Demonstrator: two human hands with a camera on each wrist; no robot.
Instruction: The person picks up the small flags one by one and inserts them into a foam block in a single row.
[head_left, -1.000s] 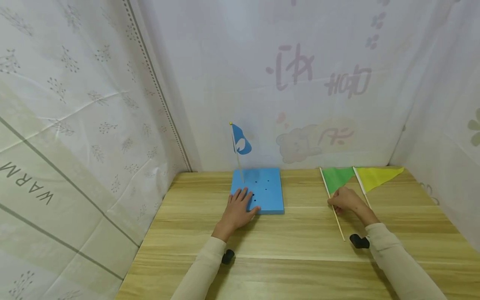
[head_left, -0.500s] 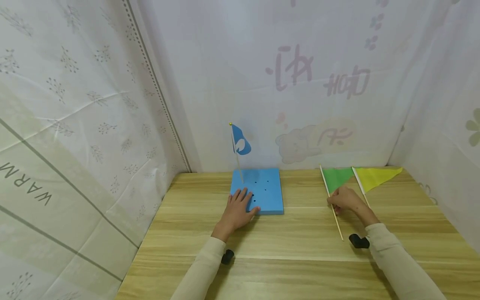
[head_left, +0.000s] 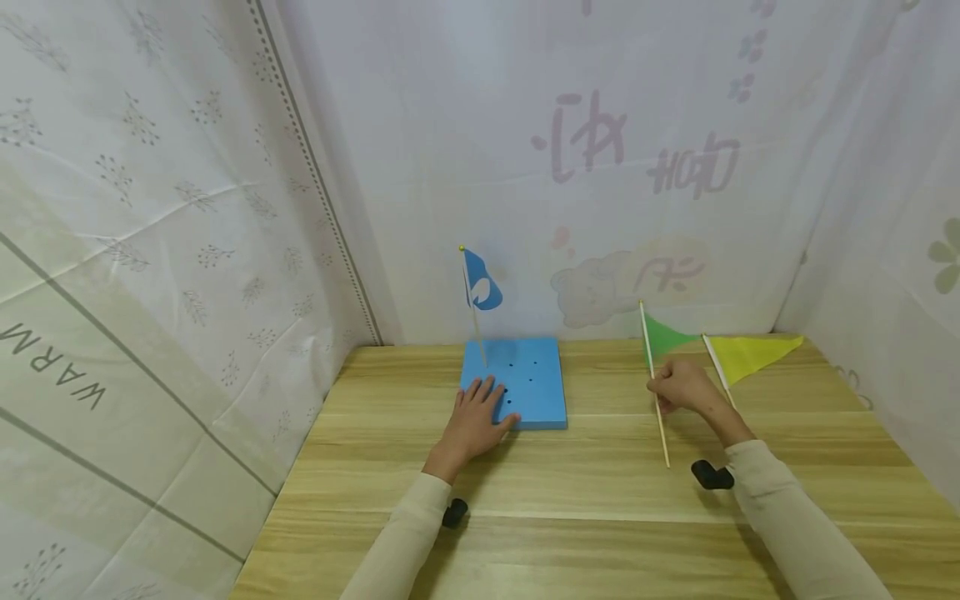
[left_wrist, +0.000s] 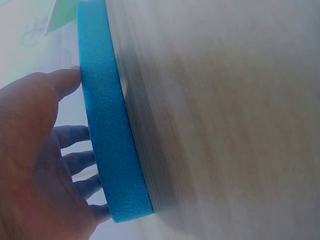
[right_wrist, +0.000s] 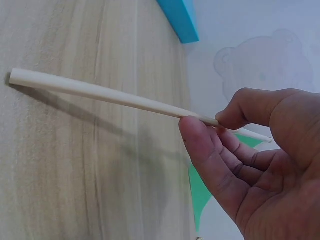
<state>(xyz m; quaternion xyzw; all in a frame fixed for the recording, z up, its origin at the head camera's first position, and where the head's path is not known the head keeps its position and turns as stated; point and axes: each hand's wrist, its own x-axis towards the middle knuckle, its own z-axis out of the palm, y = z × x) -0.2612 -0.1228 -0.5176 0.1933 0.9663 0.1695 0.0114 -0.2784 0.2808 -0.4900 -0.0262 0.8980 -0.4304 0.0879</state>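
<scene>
A blue foam block (head_left: pixel 522 381) with several small holes lies at the back middle of the wooden table (head_left: pixel 585 500). A small blue flag (head_left: pixel 480 283) stands upright in its far left corner. My left hand (head_left: pixel 477 414) rests flat on the block's near left corner, fingers straight; in the left wrist view the fingers (left_wrist: pixel 75 165) lie on the block (left_wrist: pixel 107 130). My right hand (head_left: pixel 677 385) pinches the stick (right_wrist: pixel 100 95) of a green flag (head_left: pixel 663 336), lifted with its lower end near the table. A yellow flag (head_left: pixel 750 353) lies to the right.
White printed sheets wall in the table at the left, back and right. The yellow flag's stick runs under my right wrist. Small black camera mounts (head_left: pixel 712 476) show at both wrists.
My right hand has lifted the green flag off the table, tipping it more upright and a little left. The left hand and the blue block have stayed still.
</scene>
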